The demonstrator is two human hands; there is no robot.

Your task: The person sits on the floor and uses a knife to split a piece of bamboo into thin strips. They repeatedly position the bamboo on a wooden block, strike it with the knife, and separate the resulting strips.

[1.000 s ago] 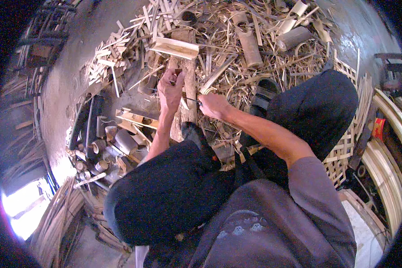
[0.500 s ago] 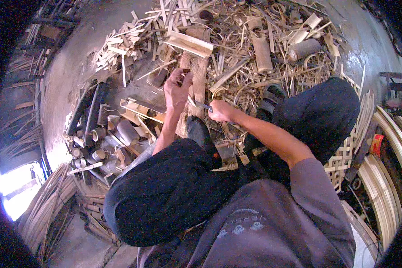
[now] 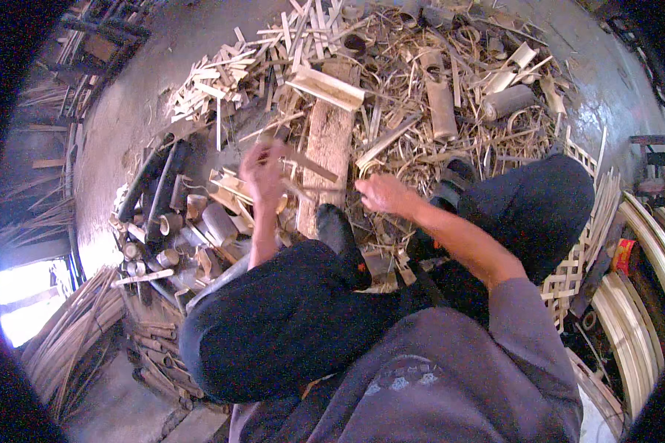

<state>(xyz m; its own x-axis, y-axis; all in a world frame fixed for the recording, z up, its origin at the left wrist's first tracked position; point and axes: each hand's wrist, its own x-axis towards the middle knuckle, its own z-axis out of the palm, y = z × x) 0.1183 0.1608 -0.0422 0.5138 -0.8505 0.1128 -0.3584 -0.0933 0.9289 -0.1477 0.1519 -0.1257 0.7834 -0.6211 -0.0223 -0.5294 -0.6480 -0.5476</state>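
My left hand [image 3: 263, 168] is smeared by motion over the near left side of a wooden plank [image 3: 328, 136]. From its closed fingers a flat brown bamboo strip [image 3: 314, 167] points right across the plank. Just right of the plank, my right hand [image 3: 386, 195] is closed round the handle of a knife [image 3: 336, 191], which its fist mostly hides. The thin blade reaches left, below the strip and apart from it. A split half of bamboo [image 3: 325, 88] lies across the plank's far end. My dark-covered foot [image 3: 337, 235] rests by the near end.
Pale cut strips [image 3: 214, 85] are heaped at the far left. Bamboo shavings [image 3: 406, 140] spread to the right, with a thick bamboo tube [image 3: 508, 102] on them. Short bamboo pieces [image 3: 218, 224] lie left of my legs. Woven lattice [image 3: 565, 273] stands by my right knee.
My left hand has moved left and a little nearer, and the brown strip now extends right from it. My right hand has shifted slightly right with the knife. The whole view has shifted a little.
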